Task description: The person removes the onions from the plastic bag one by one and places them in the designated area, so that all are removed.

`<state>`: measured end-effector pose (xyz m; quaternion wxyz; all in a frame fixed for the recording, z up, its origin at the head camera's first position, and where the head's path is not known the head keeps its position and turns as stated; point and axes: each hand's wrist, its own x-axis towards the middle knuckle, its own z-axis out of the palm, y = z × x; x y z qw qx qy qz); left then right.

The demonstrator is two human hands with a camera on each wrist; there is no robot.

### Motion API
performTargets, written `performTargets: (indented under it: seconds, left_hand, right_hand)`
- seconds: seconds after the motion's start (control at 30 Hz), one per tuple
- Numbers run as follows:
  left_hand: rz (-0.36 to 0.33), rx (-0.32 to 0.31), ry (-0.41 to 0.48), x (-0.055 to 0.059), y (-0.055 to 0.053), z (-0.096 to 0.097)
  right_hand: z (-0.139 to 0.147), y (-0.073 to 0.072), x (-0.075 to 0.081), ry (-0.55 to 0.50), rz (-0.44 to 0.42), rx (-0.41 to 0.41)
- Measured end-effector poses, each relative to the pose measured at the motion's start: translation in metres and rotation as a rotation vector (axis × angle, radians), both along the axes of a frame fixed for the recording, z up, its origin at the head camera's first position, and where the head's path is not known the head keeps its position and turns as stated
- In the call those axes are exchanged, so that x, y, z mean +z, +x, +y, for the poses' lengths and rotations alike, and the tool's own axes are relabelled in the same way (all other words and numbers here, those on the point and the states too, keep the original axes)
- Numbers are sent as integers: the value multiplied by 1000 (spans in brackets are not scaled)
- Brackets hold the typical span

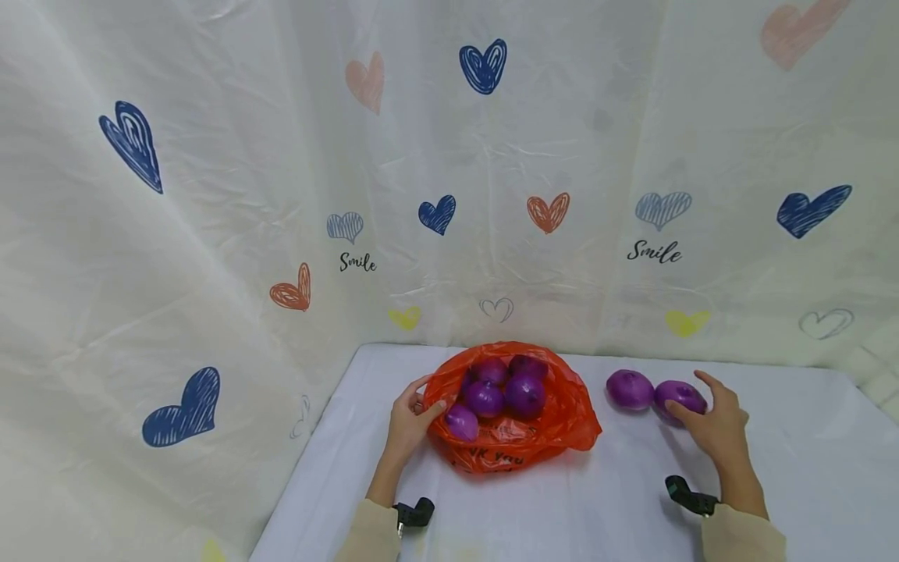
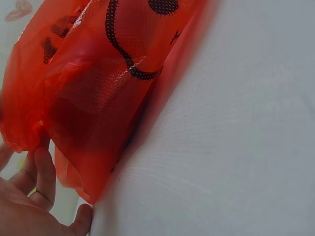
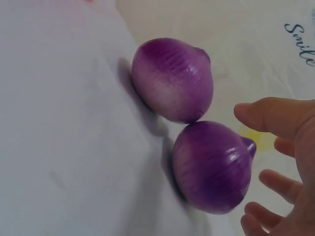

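A red plastic bag (image 1: 569, 417) with black print stands on the table with its mouth spread, holding several purple onions (image 1: 485, 399). My left hand (image 1: 407, 417) grips the bag's left rim between thumb and fingers; in the left wrist view its fingers are against the red plastic (image 2: 93, 108). To the right of the bag, two more onions lie side by side, a left onion (image 1: 630, 390) and a right onion (image 1: 680, 396). My right hand (image 1: 719, 425) is beside the right one, thumb and fingers spread. In the right wrist view the fingers (image 3: 283, 187) stand apart from the nearer onion (image 3: 211, 167).
A white cloth covers the table (image 1: 534, 515). Behind it hangs a pale curtain (image 1: 449, 140) printed with hearts and the word Smile. A dark wrist camera (image 1: 691, 497) sits on the right wrist, another camera (image 1: 416, 513) on the left.
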<state>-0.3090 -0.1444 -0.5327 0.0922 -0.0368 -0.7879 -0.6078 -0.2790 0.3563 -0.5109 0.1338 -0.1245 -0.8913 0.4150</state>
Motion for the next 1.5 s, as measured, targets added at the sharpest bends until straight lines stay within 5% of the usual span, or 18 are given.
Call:
performTargets:
  seconds: [0.4,0.57,0.8,1.03,1.27,1.5]
  left_hand:
    - [10,5,2,1,-1,1]
    - [6,8,-4,1,-1,0]
    - [10,0,19,1,0,0]
    - [10,-3,17,6,2,2]
    - [17,-34,32,33,19,5]
    - [9,-32,42,35,21,6]
  right_hand:
    - [-41,7,42,-20,201,-15]
    - [-64,7,54,27,293,70]
    - [-96,10,65,22,316,181]
    - [-123,8,64,63,348,259]
    - [-148,4,58,55,371,355]
    - [-175,4,51,72,400,453]
